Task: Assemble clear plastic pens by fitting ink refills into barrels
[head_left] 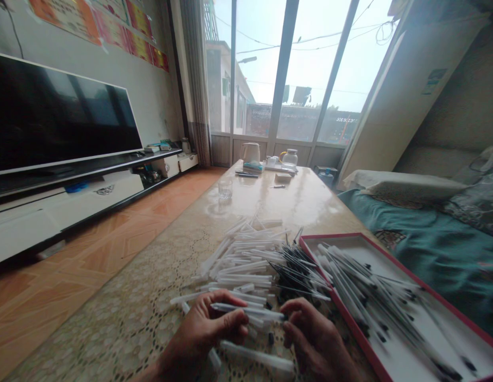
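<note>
White pen barrel [246, 309] lies crosswise before the tray [310, 245]; my left hand [207, 334] pinches it, right hand [314, 339] closes on its tip.

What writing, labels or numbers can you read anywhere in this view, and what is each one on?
No text here can be read.
Wall posters: red and orange printed sheets, print too blurred to read.
Sticker on the right wall: too small to read.
Pen barrel held between left hand and right hand: no marking visible.
Red-rimmed tray of pens: no lettering visible.
</note>
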`<action>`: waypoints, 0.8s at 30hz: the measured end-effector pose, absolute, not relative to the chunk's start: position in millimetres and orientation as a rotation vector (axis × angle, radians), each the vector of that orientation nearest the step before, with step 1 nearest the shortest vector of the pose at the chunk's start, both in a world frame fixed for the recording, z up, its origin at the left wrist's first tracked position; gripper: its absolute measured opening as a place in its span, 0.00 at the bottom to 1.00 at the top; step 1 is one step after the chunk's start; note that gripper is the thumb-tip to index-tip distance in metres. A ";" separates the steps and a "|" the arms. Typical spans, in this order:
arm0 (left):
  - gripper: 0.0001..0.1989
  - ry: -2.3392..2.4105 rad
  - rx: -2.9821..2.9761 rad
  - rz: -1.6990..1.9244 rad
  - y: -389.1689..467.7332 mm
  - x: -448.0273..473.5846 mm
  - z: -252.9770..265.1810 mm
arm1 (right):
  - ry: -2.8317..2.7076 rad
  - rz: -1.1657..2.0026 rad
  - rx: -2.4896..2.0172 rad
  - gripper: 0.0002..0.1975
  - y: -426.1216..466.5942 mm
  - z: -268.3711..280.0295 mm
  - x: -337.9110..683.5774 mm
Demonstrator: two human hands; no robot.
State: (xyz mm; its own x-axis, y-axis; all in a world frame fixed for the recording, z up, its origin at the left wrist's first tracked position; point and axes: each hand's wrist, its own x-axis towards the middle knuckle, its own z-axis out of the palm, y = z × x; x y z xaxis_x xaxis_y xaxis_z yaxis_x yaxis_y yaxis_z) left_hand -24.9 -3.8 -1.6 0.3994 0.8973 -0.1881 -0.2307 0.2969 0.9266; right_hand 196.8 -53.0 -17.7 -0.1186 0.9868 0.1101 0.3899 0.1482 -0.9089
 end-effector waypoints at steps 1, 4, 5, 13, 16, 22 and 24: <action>0.14 0.838 0.980 0.873 -3.6 -25.0 -1.6 | -1.638 0.957 -1.362 0.19 -53.1 -18.3 197.1; 0.14 0.841 0.980 0.862 -3.2 -25.0 -1.5 | -1.707 0.897 -1.383 0.23 -53.3 -20.8 198.4; 0.14 0.845 0.975 0.865 -3.2 -24.7 -1.3 | -1.725 0.879 -1.381 0.24 -53.2 -21.2 198.6; 0.14 0.856 0.967 0.869 -3.5 -24.3 0.7 | -1.734 0.925 -1.405 0.21 -52.1 -18.8 199.1; 0.14 0.844 0.976 0.857 -3.4 -24.9 0.5 | -1.759 0.887 -1.390 0.24 -51.5 -20.3 199.5; 0.15 0.874 0.979 0.895 -5.3 -22.8 1.4 | -1.724 0.926 -1.406 0.21 -51.3 -20.6 198.1; 0.15 0.875 0.985 0.901 -5.6 -22.3 1.6 | -1.741 0.881 -1.406 0.24 -52.3 -19.3 197.5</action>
